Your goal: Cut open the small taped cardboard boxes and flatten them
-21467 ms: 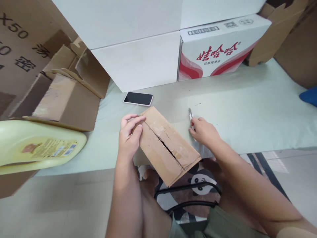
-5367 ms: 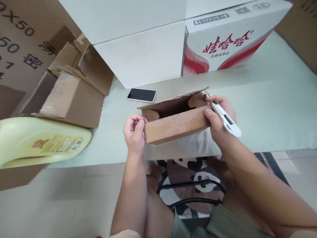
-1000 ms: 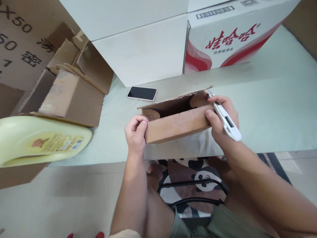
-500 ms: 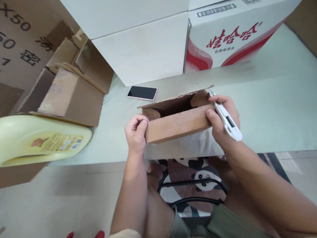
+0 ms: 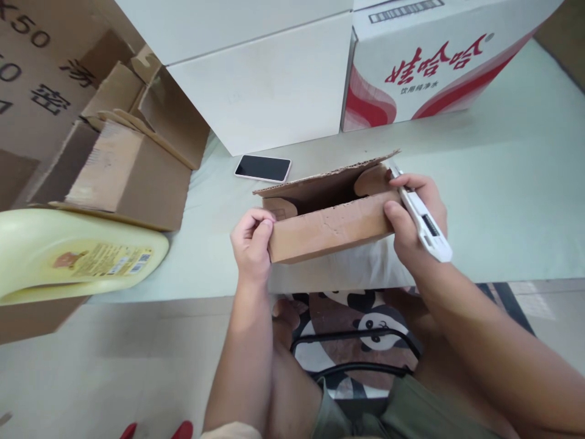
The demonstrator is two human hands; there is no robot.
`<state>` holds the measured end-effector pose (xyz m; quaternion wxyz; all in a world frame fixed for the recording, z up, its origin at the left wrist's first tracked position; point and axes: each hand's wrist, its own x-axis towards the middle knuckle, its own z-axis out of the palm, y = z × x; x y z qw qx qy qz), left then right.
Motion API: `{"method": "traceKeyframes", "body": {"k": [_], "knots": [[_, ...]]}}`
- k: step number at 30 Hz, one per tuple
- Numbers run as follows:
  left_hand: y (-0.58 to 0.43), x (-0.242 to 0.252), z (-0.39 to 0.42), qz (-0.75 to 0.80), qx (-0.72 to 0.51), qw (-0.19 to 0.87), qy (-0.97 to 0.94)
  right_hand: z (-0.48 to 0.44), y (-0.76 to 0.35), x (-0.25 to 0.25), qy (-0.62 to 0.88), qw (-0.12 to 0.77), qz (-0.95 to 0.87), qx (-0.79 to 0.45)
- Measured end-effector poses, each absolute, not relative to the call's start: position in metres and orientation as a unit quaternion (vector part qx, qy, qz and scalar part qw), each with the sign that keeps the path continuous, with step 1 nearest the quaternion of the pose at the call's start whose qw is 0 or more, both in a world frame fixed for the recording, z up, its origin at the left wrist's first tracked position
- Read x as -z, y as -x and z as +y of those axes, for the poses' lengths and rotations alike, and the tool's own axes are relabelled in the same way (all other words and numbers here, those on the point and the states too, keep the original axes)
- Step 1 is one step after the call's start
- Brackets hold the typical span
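Observation:
A small brown cardboard box [image 5: 326, 228] stands on the pale green table [image 5: 503, 201] with its top flaps open and a dark inside. My left hand [image 5: 250, 247] pinches the box's left end, fingers closed on the flap there. My right hand [image 5: 414, 222] grips the box's right end and also holds a white utility knife [image 5: 423, 219] that lies along its fingers, pointing away from me. What is inside the box is hidden.
A black phone [image 5: 264, 168] lies face up behind the box. White cartons [image 5: 260, 85] and a red-and-white printed carton [image 5: 425, 67] stand at the back. Open brown boxes [image 5: 123, 164] and a yellow plastic jug [image 5: 68, 259] sit on the left. A stool with a panda cushion [image 5: 361, 317] is under me.
Over the last second nothing has moved but the camera, which drifted slightly. Far earlier the box lay shut and the knife was on the table.

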<state>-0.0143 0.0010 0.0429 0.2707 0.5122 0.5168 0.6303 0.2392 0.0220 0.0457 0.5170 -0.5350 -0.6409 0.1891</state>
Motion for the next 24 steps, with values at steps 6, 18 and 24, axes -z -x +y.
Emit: {"method": "traceKeyframes", "body": {"k": [6,18,24], "knots": [[0.0121,-0.0445,-0.0002,0.510,-0.637,0.275,-0.508,0.0212,-0.2384,-0.0421,0.537,0.520,-0.638,-0.186],[0.0126,-0.0443,0.0011,0.526,-0.631,0.274,-0.501,0.0198,-0.2395,-0.0425,0.543,0.513,-0.641,-0.175],[0.0135,-0.0440,0.0007,0.525,-0.626,0.272,-0.508,0.0202,-0.2399,-0.0418,0.540,0.515,-0.642,-0.175]]}}
